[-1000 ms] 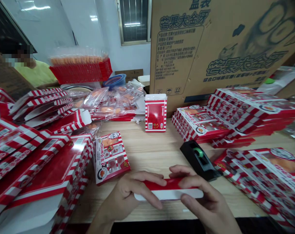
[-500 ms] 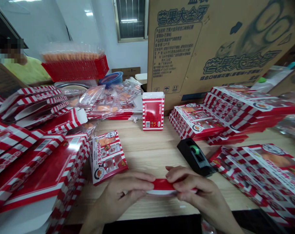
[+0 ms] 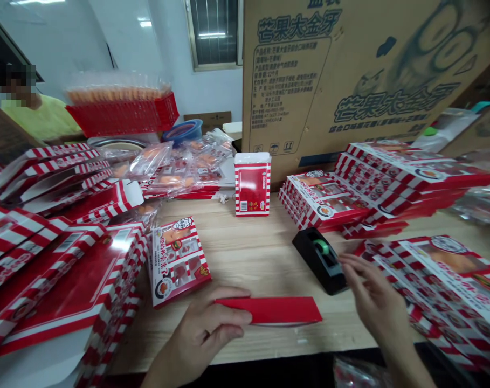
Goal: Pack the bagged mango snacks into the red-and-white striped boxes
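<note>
A small red carton is seen edge-on near the table's front edge, its red end flap facing up. My left hand grips its left end between thumb and fingers. At the black tape dispenser, which carries a green core, my right hand has its fingertips pressed together by the cutter end; any tape between them is too small to make out. Left of the carton lies a finished-looking red-and-white box with a clear window. Behind stands another red box, upright, with its white top flap showing.
Stacks of striped boxes fill the left and right sides. A large brown cardboard carton stands at the back. Clear bags of sweets, a blue basket and a red tray sit behind. Someone in a yellow top is at far left.
My right hand has let go of the carton's right end and moved right, up to the tape dispenser. My left hand still grips the carton, whose red flap is now more exposed.
</note>
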Tool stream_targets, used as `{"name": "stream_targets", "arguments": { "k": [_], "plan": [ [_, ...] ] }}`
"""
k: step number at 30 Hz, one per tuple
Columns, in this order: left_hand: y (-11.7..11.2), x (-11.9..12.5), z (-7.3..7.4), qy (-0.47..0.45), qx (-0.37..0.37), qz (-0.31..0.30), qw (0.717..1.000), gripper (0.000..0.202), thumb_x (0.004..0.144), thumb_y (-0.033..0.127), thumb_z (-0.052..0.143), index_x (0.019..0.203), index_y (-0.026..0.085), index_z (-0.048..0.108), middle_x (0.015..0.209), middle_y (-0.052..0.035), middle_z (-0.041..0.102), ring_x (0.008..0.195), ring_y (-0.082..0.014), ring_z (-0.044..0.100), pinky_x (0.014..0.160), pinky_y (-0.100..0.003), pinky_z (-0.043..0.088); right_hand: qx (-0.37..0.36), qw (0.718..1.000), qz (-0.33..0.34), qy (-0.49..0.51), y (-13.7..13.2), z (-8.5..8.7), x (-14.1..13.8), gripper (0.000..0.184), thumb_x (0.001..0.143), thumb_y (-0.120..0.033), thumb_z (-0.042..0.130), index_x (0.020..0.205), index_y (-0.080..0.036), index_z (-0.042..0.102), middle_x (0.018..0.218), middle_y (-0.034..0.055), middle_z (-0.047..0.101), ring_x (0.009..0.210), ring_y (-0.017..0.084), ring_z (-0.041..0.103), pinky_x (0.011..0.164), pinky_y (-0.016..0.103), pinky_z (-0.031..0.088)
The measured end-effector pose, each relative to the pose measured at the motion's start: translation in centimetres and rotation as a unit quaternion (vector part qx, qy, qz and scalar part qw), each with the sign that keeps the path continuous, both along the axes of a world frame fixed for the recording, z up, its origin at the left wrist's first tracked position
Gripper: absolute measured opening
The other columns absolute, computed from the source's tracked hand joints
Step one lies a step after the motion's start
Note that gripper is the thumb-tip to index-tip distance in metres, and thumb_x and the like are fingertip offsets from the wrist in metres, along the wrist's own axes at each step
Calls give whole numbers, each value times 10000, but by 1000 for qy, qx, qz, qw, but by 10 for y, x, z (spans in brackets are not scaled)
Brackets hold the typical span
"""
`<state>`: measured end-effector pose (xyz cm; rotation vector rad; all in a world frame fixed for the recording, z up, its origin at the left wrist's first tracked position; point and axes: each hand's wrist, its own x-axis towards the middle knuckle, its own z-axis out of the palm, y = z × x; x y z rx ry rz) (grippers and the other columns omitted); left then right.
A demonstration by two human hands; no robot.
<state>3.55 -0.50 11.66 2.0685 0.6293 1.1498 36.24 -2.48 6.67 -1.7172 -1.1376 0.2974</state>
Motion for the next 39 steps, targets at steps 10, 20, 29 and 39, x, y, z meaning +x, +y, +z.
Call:
{"name": "stream_targets", "arguments": {
  "k": [10,20,29,39],
  "plan": [
    [-2,0,-3,45,29,40,998,127,939,227,559,1029,266,639,1124,-37,713,1014,-105,682,871,-166,520,-184,972,61,130,18,-13,54,434,561,-622,690,663,-200,700,527,20,622,425,151,503,367,251,394],
    [3,1,-3,43,68,59,995,100,930,229,573,995,236,648,1069,-46,724,976,-104,698,845,-151,534,-161,956,50,239,-18,-22,54,507,465,-702,740,636,-225,728,765,98,739,818,309,686,796,445,566],
    [-14,36,-10,22,137,162,977,99,933,183,549,985,187,632,1022,-78,716,923,-111,709,809,-153,550,-109,969,-110,193,-24,-64,34,444,427,-627,738,520,-204,643,552,83,660,565,261,611,558,387,522],
    [-21,43,2,75,173,156,970,113,898,127,554,974,194,604,958,-59,651,853,-121,688,738,-174,569,-2,909,97,405,-63,53,-122,934,843,-501,652,1539,-273,73,535,-53,628,344,114,508,378,213,445]
  ]
}}
